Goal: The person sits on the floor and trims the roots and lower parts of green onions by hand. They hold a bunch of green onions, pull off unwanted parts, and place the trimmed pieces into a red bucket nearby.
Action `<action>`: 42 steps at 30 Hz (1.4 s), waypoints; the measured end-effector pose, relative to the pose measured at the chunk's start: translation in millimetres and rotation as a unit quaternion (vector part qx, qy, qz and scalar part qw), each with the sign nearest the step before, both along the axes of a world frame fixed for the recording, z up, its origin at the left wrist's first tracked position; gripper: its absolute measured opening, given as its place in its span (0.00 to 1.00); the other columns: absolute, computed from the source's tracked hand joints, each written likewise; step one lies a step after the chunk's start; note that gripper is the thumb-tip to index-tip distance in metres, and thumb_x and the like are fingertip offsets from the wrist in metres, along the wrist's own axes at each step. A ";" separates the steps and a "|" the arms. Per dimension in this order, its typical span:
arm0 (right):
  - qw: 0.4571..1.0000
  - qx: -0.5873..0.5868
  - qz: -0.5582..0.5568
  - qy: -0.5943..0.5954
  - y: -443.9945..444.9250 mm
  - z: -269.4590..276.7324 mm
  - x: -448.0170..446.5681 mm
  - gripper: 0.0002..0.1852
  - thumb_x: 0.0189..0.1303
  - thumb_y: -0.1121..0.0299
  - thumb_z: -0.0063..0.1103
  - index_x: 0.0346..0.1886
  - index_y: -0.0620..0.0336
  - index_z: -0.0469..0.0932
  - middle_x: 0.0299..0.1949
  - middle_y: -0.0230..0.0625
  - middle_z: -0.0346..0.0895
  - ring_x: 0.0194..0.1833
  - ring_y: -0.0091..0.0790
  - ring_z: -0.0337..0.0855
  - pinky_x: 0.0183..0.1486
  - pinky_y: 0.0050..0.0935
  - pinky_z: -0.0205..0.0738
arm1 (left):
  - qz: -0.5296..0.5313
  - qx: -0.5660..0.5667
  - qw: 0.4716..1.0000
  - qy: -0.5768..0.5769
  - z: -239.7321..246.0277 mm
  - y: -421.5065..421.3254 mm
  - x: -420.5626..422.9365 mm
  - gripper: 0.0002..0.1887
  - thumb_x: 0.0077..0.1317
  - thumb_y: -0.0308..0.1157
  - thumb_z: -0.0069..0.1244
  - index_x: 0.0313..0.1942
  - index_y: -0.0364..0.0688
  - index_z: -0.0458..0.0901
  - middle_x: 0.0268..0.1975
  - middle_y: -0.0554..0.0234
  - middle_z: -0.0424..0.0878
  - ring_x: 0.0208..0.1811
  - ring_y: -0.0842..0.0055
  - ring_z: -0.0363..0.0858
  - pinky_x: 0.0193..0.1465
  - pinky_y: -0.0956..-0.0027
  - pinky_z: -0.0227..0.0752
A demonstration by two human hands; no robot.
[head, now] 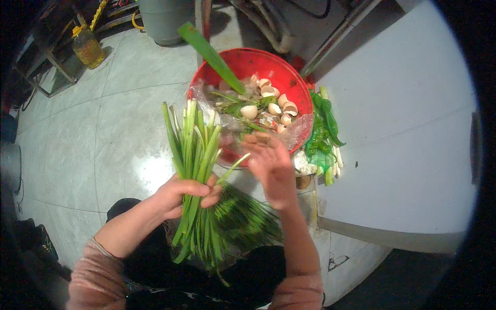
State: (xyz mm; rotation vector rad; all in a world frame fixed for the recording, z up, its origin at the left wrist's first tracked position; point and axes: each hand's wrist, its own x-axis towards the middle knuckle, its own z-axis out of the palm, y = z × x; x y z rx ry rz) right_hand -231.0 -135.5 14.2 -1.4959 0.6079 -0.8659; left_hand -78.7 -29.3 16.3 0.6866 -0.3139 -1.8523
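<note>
My left hand (193, 193) grips a bunch of garlic chives (199, 151) around the middle, pale stem ends upward and green leaves hanging down. One thin stem leans out to the right of the bunch. My right hand (271, 168), blurred, is raised over the near rim of a red plastic basin (248, 58), with its fingers extended and nothing visible in them. Inside the basin lie broken eggshells (267, 91), green scraps and clear plastic film (300, 131). A long broad green leaf (213, 58) slants up past the basin's far-left rim. More chives (248, 217) lie below my hands.
Right of the basin are green peppers (323, 116) and pale-ended green stalks (329, 174), beside a large white panel (395, 135). A capped bottle of yellow liquid (88, 48) and a grey-green cylindrical container (166, 21) stand on the tiled floor (131, 100) farther back.
</note>
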 end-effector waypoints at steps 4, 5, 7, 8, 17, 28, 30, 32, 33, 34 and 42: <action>0.984 0.108 0.101 -0.095 23.6 6.3 3.1 0.21 0.52 0.81 0.48 0.52 0.66 0.59 0.40 0.38 0.70 0.41 0.26 0.73 0.45 0.23 0.67 | 0.007 0.039 0.999 0.038 -2.4 0.4 -1.0 0.13 0.43 0.32 0.52 0.21 0.45 0.62 0.18 0.70 0.60 0.18 0.80 0.60 0.25 0.75 0.54; 0.983 0.114 0.125 -0.076 24.9 7.6 2.8 0.22 0.52 0.81 0.49 0.52 0.65 0.59 0.39 0.38 0.70 0.40 0.26 0.73 0.45 0.23 0.67 | 0.001 0.039 0.998 0.044 -2.6 1.1 -2.0 0.13 0.43 0.32 0.52 0.20 0.45 0.61 0.18 0.70 0.60 0.18 0.80 0.60 0.26 0.74 0.54; 0.992 0.078 0.095 -0.013 25.1 8.4 1.7 0.19 0.54 0.79 0.48 0.51 0.64 0.60 0.36 0.37 0.73 0.38 0.26 0.74 0.43 0.22 0.68 | -0.009 0.036 0.998 0.055 -3.3 1.3 -3.1 0.13 0.43 0.32 0.52 0.19 0.46 0.61 0.17 0.71 0.59 0.18 0.80 0.60 0.26 0.74 0.53; 0.994 0.073 0.082 0.003 23.7 7.6 1.0 0.19 0.54 0.79 0.48 0.51 0.64 0.61 0.36 0.37 0.74 0.38 0.26 0.75 0.42 0.22 0.68 | -0.012 0.032 0.998 0.059 -3.8 1.0 -3.0 0.13 0.43 0.32 0.51 0.19 0.46 0.60 0.17 0.71 0.59 0.17 0.81 0.59 0.27 0.74 0.53; 0.979 -0.105 -0.126 0.125 3.2 -4.9 -13.2 0.09 0.55 0.73 0.47 0.38 0.65 0.70 0.26 0.35 0.75 0.30 0.25 0.76 0.35 0.23 0.69 | -0.043 0.003 0.996 0.080 -7.4 1.4 -2.5 0.14 0.43 0.33 0.52 0.19 0.46 0.60 0.17 0.71 0.59 0.16 0.80 0.58 0.25 0.74 0.52; 0.992 0.086 0.057 0.068 21.4 6.4 -2.7 0.10 0.53 0.72 0.51 0.37 0.65 0.66 0.22 0.32 0.72 0.22 0.20 0.71 0.25 0.19 0.64 | 0.052 0.008 0.992 -0.112 4.1 0.3 -7.9 0.13 0.40 0.25 0.53 0.25 0.39 0.65 0.20 0.65 0.63 0.19 0.77 0.64 0.22 0.74 0.59; 0.979 0.177 0.062 0.075 23.3 10.1 0.7 0.10 0.52 0.73 0.54 0.36 0.64 0.65 0.22 0.31 0.71 0.20 0.18 0.69 0.22 0.18 0.63 | 0.035 0.006 0.988 -0.153 5.2 2.0 -7.6 0.13 0.39 0.25 0.53 0.25 0.38 0.65 0.20 0.64 0.65 0.20 0.76 0.65 0.23 0.74 0.60; 0.975 0.203 0.064 0.057 23.9 12.5 2.3 0.09 0.52 0.74 0.53 0.33 0.63 0.63 0.21 0.30 0.70 0.16 0.17 0.67 0.16 0.17 0.59 | 0.028 0.007 0.986 -0.166 5.6 2.9 -7.7 0.13 0.39 0.24 0.53 0.25 0.37 0.66 0.21 0.63 0.66 0.21 0.76 0.67 0.23 0.74 0.60; 0.976 0.198 0.058 0.064 22.9 13.0 1.9 0.09 0.52 0.74 0.52 0.34 0.62 0.63 0.20 0.29 0.69 0.16 0.17 0.67 0.16 0.17 0.59 | 0.022 0.003 0.985 -0.172 5.6 3.0 -7.8 0.13 0.39 0.24 0.53 0.25 0.37 0.66 0.21 0.63 0.67 0.21 0.75 0.67 0.23 0.74 0.60; 0.980 0.187 0.043 0.061 21.9 12.7 1.4 0.09 0.53 0.75 0.51 0.34 0.62 0.62 0.19 0.29 0.68 0.16 0.17 0.67 0.16 0.17 0.59 | 0.023 0.002 0.983 -0.180 5.2 2.6 -8.0 0.13 0.39 0.25 0.53 0.25 0.37 0.66 0.21 0.63 0.67 0.21 0.75 0.67 0.23 0.74 0.60; 0.990 0.007 -0.059 0.126 9.1 -4.4 -6.5 0.07 0.55 0.79 0.45 0.36 0.63 0.59 0.19 0.29 0.64 0.18 0.18 0.65 0.18 0.16 0.58 | 0.021 0.003 0.976 -0.215 0.9 3.2 -7.2 0.13 0.40 0.26 0.54 0.26 0.37 0.67 0.21 0.64 0.68 0.20 0.77 0.68 0.26 0.74 0.61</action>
